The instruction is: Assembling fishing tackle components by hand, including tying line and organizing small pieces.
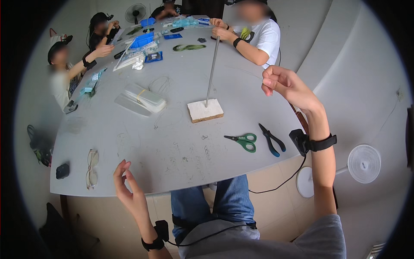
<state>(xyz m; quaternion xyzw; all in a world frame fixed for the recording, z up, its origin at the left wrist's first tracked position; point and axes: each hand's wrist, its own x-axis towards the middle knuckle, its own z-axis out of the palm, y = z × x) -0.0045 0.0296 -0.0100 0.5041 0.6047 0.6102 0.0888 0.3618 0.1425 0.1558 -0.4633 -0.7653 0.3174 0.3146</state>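
Observation:
My right hand [288, 86] is raised over the right side of the table, its thumb and fingers pinched together. From the fingertips a fine dark thread [243, 70] seems to run leftward; its far end fades from sight. My left hand [130, 183] hovers at the table's near edge, thumb and fingers drawn together; anything between them is too small to see. Between the hands stands a thin metal rod [212, 73], upright in a white-topped block [205, 113]. Green-handled scissors [245, 141] and pliers [271, 140] with dark blue handles lie below my right hand.
Spectacles [92, 169] and a small black box [62, 171] lie at the near left. Clear plastic sleeves [141, 99] sit left of the block. Blue trays [142, 40] and a green thread bundle [189, 47] lie farther off. Several people work around the table; a white fan [364, 164] stands right.

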